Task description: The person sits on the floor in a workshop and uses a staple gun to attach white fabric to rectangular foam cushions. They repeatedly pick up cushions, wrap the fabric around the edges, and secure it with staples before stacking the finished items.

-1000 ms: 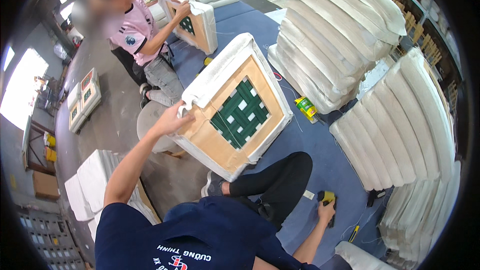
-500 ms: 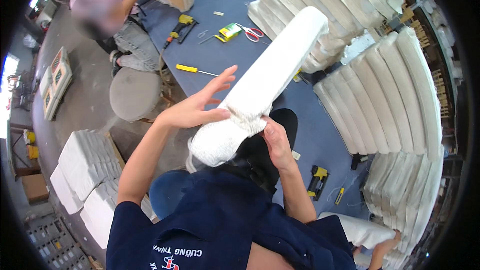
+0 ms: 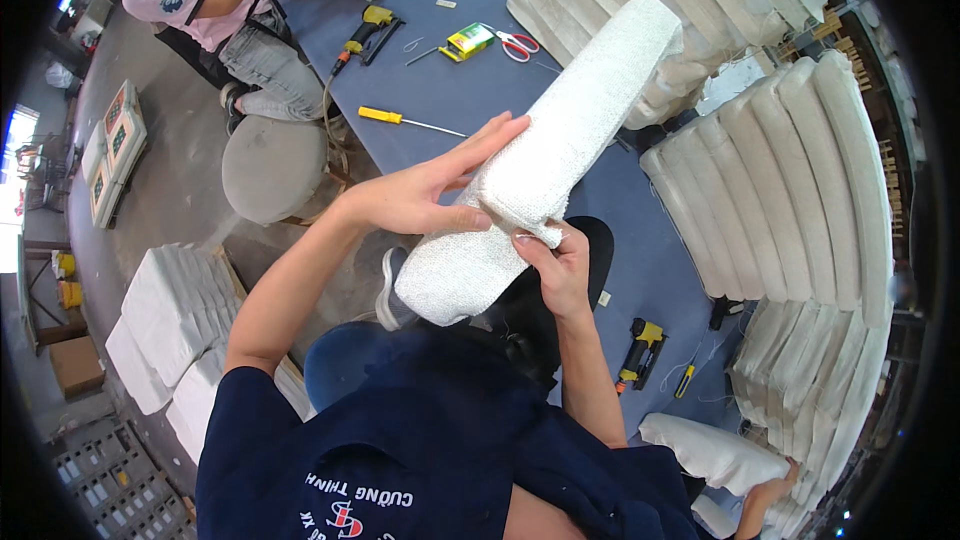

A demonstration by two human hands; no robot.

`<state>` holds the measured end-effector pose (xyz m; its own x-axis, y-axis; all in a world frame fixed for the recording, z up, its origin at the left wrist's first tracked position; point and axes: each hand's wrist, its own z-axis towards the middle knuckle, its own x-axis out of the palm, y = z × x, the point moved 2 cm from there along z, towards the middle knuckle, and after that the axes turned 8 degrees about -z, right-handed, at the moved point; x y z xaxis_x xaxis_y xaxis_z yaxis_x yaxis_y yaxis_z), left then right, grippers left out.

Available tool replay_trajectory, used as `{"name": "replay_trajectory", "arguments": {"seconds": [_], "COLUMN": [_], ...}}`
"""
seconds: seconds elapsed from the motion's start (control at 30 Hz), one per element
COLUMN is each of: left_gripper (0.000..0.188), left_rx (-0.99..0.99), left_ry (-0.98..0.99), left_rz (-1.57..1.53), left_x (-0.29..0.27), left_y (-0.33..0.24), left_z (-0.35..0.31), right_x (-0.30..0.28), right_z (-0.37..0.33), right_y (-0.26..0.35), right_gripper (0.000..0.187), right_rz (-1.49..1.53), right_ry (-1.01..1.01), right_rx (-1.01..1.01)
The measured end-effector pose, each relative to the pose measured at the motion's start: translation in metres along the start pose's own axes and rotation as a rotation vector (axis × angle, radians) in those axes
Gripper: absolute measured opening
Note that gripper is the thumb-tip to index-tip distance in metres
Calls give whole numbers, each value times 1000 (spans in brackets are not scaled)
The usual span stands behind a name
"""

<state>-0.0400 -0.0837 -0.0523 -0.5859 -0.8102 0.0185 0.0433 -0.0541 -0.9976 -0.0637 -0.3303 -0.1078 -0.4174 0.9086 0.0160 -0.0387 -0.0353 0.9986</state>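
A long padded piece covered in white woven fabric [image 3: 590, 105] lies slantwise over my lap, bent near its lower end, its far end over the blue table. My left hand [image 3: 425, 190] rests against its left side near the bend, fingers stretched out and thumb apart. At the fold on the right side, my right hand [image 3: 562, 275] pinches the loose edge of the fabric between thumb and fingers. The inside of the fold is partly hidden by both hands.
On the blue table [image 3: 430, 100] lie a yellow screwdriver [image 3: 382, 115], staple guns [image 3: 640, 350], red-handled scissors [image 3: 517, 46] and a yellow-green packet [image 3: 467, 42]. Stacked white padded pieces [image 3: 780, 190] stand at right. A round stool [image 3: 270, 170] and a co-worker [image 3: 215, 0] are at left; another person's hand [image 3: 772, 488] is lower right.
My left hand has moved right, from fingers raised in the air to lying against the fabric. The padded piece has shifted slightly right, and my right hand still pinches near the fold.
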Motion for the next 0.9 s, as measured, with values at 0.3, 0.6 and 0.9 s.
{"name": "replay_trajectory", "arguments": {"seconds": [0.3,0.6,0.9], "left_gripper": [100,61,18], "left_rx": [175,-117,-110], "left_ry": [66,-173,169], "left_rz": [387,951,405], "left_x": [-16,-17,192], "left_y": [-34,-67,59], "left_z": [20,9,-22], "right_x": [11,27,21], "right_z": [24,47,53], "right_y": [46,-3,4], "right_gripper": [15,23,19], "right_rz": [-300,-198,-450], "right_ry": [15,-62,94], "right_rx": [-104,-268,-362]}}
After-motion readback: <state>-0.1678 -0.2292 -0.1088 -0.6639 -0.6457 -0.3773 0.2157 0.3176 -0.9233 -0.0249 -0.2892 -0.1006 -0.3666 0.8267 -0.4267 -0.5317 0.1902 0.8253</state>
